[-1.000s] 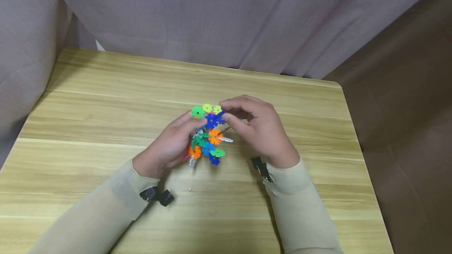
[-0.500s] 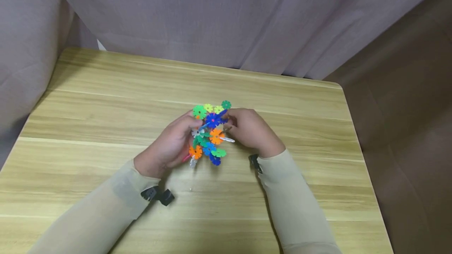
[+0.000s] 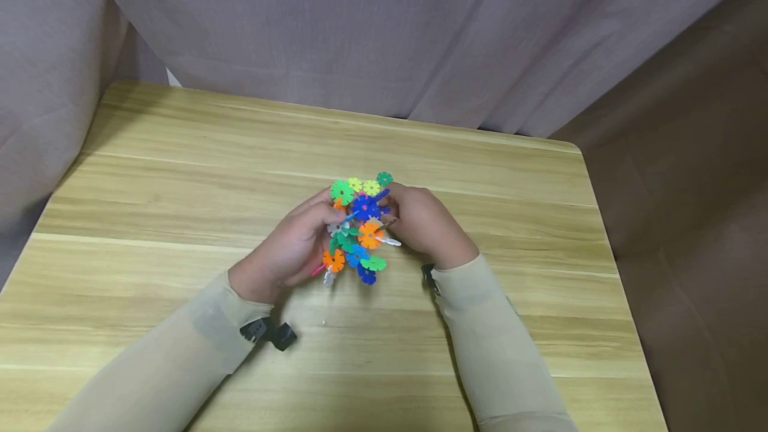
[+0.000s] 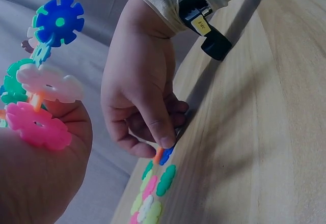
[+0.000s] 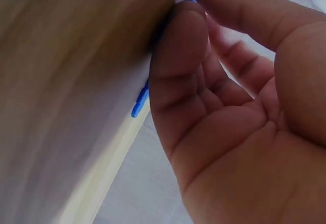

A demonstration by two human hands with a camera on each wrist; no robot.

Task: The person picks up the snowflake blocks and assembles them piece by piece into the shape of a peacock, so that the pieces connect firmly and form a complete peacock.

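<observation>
Held mid-table (image 3: 180,172) between left hand (image 3: 288,252) and right hand (image 3: 429,225): cluster of snowflake discs (image 3: 357,229), above the tabletop, curtain (image 3: 384,32) behind the far edge

I count one cluster of toy discs (image 3: 357,232) between my two hands, my left hand (image 3: 288,252) and my right hand (image 3: 426,225). It sits on one wooden table (image 3: 180,172), with one curtain (image 3: 384,32) behind. On the side I can see, it shows two orange discs, two dark blue and two yellow-green.
</observation>
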